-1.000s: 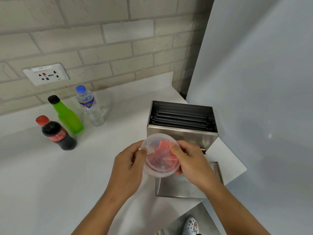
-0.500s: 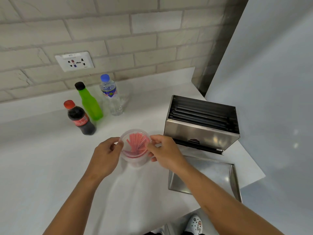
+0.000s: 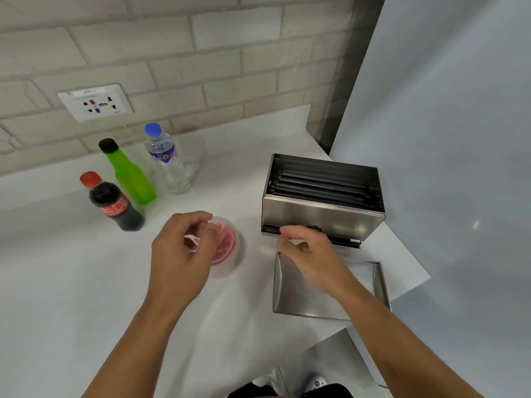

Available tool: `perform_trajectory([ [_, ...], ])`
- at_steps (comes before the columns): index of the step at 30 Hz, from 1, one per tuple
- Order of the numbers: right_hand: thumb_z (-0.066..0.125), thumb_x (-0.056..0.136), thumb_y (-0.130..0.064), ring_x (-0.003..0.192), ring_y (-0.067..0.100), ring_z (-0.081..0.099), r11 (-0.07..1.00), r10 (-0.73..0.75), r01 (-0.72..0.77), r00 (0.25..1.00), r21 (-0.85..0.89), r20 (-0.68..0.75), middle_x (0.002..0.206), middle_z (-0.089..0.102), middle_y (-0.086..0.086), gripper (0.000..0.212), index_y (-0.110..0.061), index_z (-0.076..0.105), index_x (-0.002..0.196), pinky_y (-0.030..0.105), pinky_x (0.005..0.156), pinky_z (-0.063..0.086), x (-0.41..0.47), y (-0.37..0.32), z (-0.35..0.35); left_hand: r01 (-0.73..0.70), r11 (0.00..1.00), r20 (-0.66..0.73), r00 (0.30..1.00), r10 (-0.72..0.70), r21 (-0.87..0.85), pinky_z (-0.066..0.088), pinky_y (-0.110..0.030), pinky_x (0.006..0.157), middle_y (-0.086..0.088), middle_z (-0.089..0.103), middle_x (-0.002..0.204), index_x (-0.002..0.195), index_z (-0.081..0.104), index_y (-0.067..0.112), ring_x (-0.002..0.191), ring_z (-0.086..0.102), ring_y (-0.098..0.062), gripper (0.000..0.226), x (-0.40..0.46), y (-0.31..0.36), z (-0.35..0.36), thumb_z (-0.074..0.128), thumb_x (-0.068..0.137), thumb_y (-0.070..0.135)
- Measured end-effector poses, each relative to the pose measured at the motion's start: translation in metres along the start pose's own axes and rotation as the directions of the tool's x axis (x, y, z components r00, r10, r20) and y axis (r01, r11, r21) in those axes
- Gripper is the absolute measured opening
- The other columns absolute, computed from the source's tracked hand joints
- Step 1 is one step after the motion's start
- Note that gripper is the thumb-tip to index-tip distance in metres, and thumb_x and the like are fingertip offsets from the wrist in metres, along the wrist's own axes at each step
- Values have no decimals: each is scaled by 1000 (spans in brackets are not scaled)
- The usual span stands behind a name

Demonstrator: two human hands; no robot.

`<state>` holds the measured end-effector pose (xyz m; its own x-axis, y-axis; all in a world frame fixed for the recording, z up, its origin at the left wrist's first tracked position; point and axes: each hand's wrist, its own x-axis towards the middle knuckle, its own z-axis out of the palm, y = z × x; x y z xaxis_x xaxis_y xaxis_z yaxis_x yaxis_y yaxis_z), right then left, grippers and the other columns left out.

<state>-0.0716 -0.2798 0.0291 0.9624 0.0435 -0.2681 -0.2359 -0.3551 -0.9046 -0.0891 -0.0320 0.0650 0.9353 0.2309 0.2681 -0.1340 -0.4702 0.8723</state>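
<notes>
The clear cup of red straws (image 3: 227, 245) stands on the tabletop just left of the steel box (image 3: 321, 216), and the left hand (image 3: 179, 254) is nearer, its fingers curled round the cup's rim. The right hand (image 3: 310, 254) hovers at the box's front, loosely curled, though whether it holds anything can't be told. The straws fan crosswise to the box's long side.

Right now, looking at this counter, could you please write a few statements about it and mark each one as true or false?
1. The cola bottle has a red cap. True.
2. The metal box holds red sticks. False: it holds black ones; the red sticks lie in the clear tub.
3. The right hand is above the metal tray. True.
4. The clear tub stands inside the metal tray. False: it stands on the white counter, by the left hand.
</notes>
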Motion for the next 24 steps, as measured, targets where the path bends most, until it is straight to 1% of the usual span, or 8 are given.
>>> perform_trajectory([
  [4,68,99,-39,97,7,71,998,5,-8,998,-61,-64,116,71,-22,16,-50,66,110,21,83,54,-17,19,-48,121,985,282,956,-82,-124,54,-16,76,13,74,100,104,74,34,85,69,-9,22,-18,9,30,70,98,13],
  [6,67,99,-41,104,4,68,994,44,-55,992,-96,-116,123,70,-16,20,-45,67,118,19,83,52,-26,33,-70,197,978,455,878,-148,-63,59,-27,77,16,73,99,106,72,38,84,67,-7,25,-27,8,46,70,98,15],
  [8,67,100,-40,108,6,66,983,92,-118,980,-141,-177,131,69,-9,33,-33,66,132,18,84,49,-35,50,-87,227,974,547,815,-192,3,59,-24,76,20,73,100,104,71,42,86,68,-4,25,-39,4,61,72,97,17],
  [11,64,101,-41,121,15,58,947,155,-213,959,-240,-239,147,57,-1,44,-28,58,143,25,96,40,-48,75,-105,279,955,555,780,-289,104,49,-10,80,17,70,109,108,66,43,99,69,-6,18,-50,-2,84,73,97,30],
  [14,66,100,-37,136,23,51,929,193,-275,931,-248,-310,156,48,3,52,-23,53,148,32,105,40,-59,93,-116,294,919,597,699,-394,262,49,-26,92,14,56,125,131,57,38,111,61,-10,40,-59,-8,100,69,95,49],
  [18,65,100,-40,146,28,44,911,276,-339,924,-234,-264,162,41,6,67,-18,39,158,39,115,37,-69,106,-119,349,917,590,705,-393,194,46,-9,78,31,62,114,109,57,52,108,64,3,22,-70,-9,114,70,92,46],
  [21,65,100,-42,143,29,48,921,304,-347,925,-177,-230,161,45,7,69,-19,38,159,42,113,40,-72,109,-117,405,897,565,704,-430,178,53,-20,93,21,60,131,144,53,36,119,63,-10,53,-74,-8,122,69,94,47],
  [24,65,100,-43,147,31,45,924,327,-359,921,-135,-210,164,42,7,73,-18,34,161,46,117,38,-71,105,-114,451,885,527,728,-438,114,49,-4,63,32,61,112,139,57,32,98,64,5,47,-77,-1,124,72,95,39],
])
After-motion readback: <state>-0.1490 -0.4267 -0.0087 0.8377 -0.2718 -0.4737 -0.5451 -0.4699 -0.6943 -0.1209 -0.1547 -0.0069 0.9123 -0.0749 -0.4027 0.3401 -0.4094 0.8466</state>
